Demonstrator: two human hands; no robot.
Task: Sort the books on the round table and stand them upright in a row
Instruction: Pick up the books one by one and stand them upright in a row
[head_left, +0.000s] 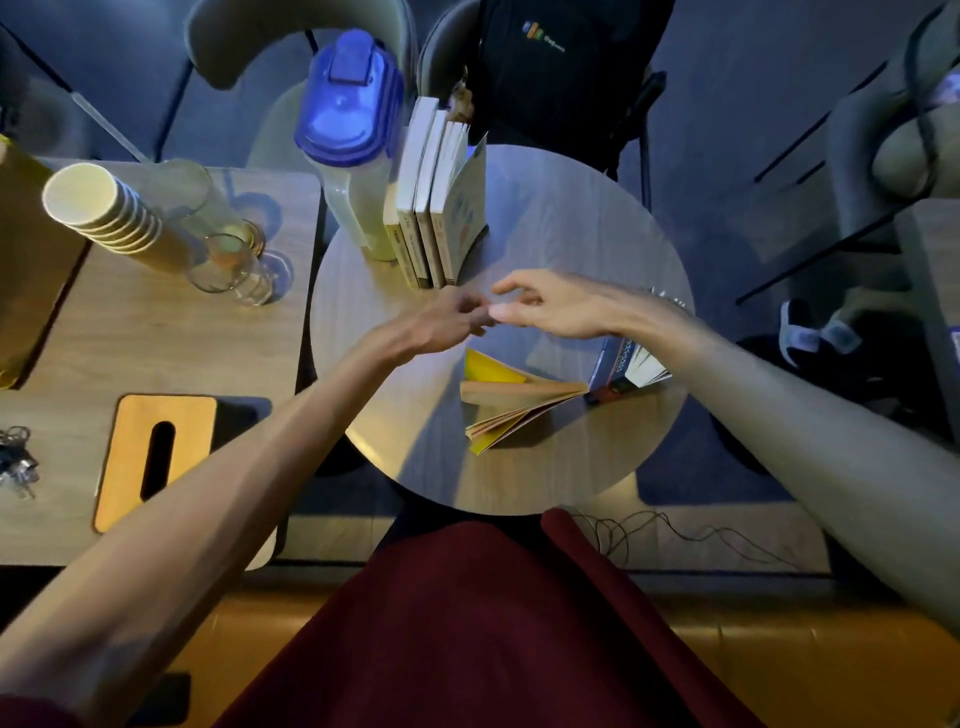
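Note:
Several books (434, 208) stand upright in a row at the far left of the round table (561, 218), leaning against a pitcher. A yellow-covered book (511, 402) lies near the front with its pages fanned open. A dark blue book (623, 364) lies at the right edge, partly hidden under my right forearm. My left hand (441, 325) and my right hand (550, 306) hover over the table's middle, just in front of the row. Their fingertips nearly meet. Both hold nothing, and their fingers are loosely apart.
A clear pitcher with a blue lid (353, 135) stands against the row's left side. The desk at left carries stacked paper cups (104, 213), glasses (228, 260), a tissue box (156, 457) and keys (18, 460). Chairs (545, 67) ring the table; cables (675, 535) lie on the floor.

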